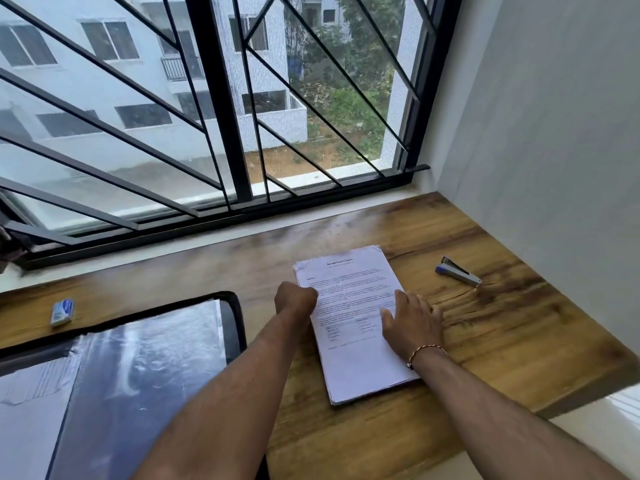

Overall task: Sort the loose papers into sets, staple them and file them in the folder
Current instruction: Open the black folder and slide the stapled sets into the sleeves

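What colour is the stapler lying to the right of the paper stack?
The stapler is blue and silver; the head view shows it clearly.

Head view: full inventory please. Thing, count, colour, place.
paper stack: 1, white printed, desk centre-right
stapler: 1, blue and silver, right of the stack, apart
folder: 1, black, open with clear sleeves, desk left
small box: 1, blue-white, desk far left
desk: 1, brown wood, below window
window grille: 1, black, behind desk
left hand: 1, curled at stack's left edge, grip unclear
right hand: 1, flat on stack, bracelet on wrist
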